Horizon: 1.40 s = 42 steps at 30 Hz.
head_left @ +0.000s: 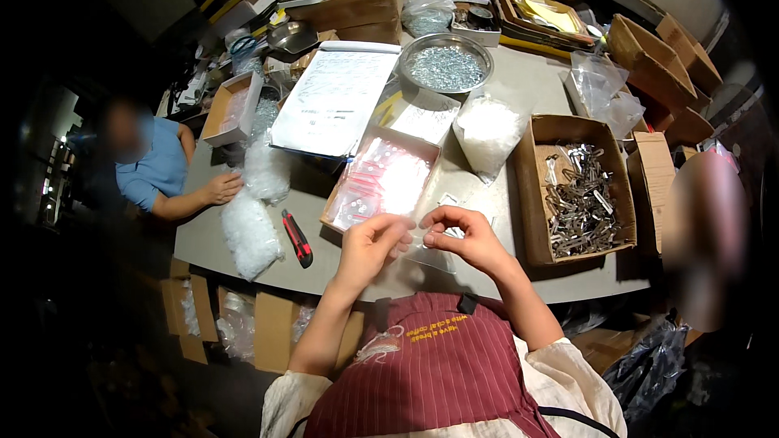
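Near the front edge of the table, my left hand [375,245] and my right hand [466,237] face each other with fingers pinched. A small clear plastic bag [430,256] hangs between them, held at its top edge by the right fingertips. What the left fingertips hold, if anything, is too small to make out. Just beyond the left hand lies a shallow cardboard box [329,215] of small clear bags with red stripes [381,174]. Small white pieces [451,201] lie on the table behind the right hand.
To the right stands a cardboard box [529,195] of metal clips [580,203]. A metal bowl [412,85] of small shiny parts and a bag of white pieces [488,134] sit farther back. A red utility knife [297,238] lies left, near another person's hand [222,188].
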### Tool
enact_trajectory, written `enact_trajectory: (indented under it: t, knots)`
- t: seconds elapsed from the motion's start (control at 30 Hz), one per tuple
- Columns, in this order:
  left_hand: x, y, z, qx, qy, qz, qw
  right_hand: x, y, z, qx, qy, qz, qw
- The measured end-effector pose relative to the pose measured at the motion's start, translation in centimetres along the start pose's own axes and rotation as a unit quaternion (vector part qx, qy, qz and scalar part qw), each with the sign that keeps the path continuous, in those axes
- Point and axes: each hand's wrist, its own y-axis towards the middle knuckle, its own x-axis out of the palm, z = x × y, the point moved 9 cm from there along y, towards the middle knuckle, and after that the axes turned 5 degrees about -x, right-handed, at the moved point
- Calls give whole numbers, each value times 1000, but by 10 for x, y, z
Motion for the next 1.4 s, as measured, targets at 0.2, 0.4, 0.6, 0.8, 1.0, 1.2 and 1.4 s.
enact_trajectory:
  t: [0.2, 0.4, 0.6, 0.8, 1.0, 1.2, 1.4]
  knots:
    - [-17, 4, 14, 110, -18, 102, 988, -1, -1, 2, 7, 18, -19, 1000]
    - [-21, -17, 42, 161, 242, 211, 933, 11, -5, 5, 23, 27, -91, 995]
    - [-18, -18, 41, 168, 182, 193, 950, 25, -10, 16, 57, 121, -103, 986]
    - [1, -30, 49, 189, 253, 165, 934, 4, -8, -3, -89, -92, -35, 991]
    - [26, -30, 52, 280, 375, 126, 875, 1, -21, -94, -292, -269, -36, 917]
    - [46, -29, 54, 314, 433, 67, 842, 10, -30, -63, -222, -406, -128, 877]
    - [50, -20, 5, 267, 481, 64, 833, 32, -56, -26, -215, -287, -136, 924]
